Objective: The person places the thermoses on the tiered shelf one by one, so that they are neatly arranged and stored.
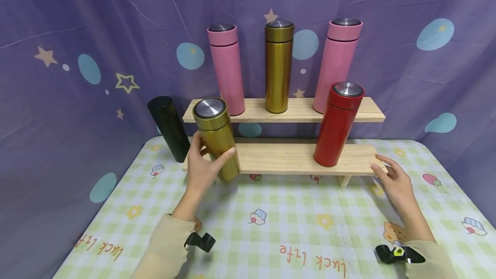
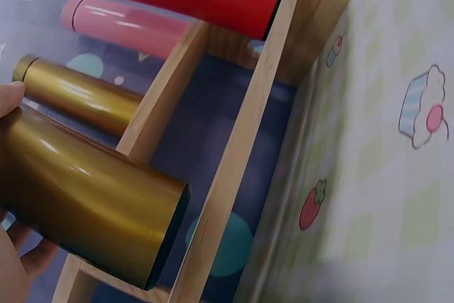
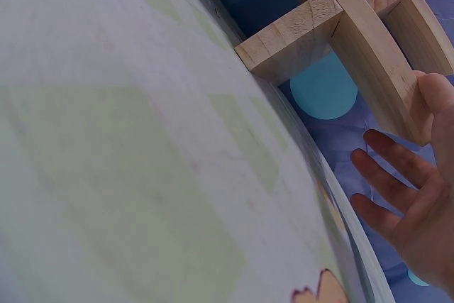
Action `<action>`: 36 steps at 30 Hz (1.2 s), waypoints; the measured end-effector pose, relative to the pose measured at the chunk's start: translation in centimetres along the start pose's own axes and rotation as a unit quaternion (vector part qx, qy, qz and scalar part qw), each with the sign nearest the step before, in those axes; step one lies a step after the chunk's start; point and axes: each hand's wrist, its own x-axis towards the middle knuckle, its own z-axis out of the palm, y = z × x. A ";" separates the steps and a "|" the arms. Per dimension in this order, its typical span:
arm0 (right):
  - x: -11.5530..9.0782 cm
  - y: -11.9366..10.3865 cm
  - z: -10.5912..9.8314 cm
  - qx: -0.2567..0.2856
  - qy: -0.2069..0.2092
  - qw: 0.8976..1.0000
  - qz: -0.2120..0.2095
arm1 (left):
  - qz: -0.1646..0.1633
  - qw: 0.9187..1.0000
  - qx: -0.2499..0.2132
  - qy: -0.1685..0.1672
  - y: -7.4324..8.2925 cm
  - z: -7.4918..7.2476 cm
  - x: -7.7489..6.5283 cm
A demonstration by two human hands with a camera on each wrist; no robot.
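Note:
My left hand (image 1: 200,170) grips a gold thermos bottle (image 1: 218,137) with a silver-topped lid, fingers and thumb around its body. This bottle leans slightly at the left end of the lower wooden shelf (image 1: 279,158), its base overlapping the front edge. I cannot tell whether the base touches the board. At the shelf's right end, my right hand (image 1: 400,184) touches the board's edge, and in the right wrist view its other fingers (image 3: 386,179) spread loosely below. A red thermos bottle (image 1: 335,130) stands on the lower shelf, nearer the right hand.
Two pink thermos bottles (image 1: 227,72) and another gold thermos bottle (image 1: 278,70) between them stand on the upper shelf (image 1: 255,111). Left of the rack is a black thermos bottle (image 1: 170,130). A checked tablecloth (image 1: 286,210) covers the table, with a purple curtain (image 1: 128,20) behind.

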 end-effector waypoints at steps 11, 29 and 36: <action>0.1 0.0 0.0 -0.008 -0.001 1.000 0.009 | 0.037 0.999 -0.015 -0.033 0.2 2.7 0.1; 0.0 0.0 0.0 -0.002 -0.003 1.000 0.006 | 0.036 0.996 -0.020 -0.078 0.7 6.7 -0.2; 0.0 -0.1 0.0 0.000 -0.006 1.000 0.008 | 0.041 0.995 -0.034 -0.087 1.2 7.9 0.1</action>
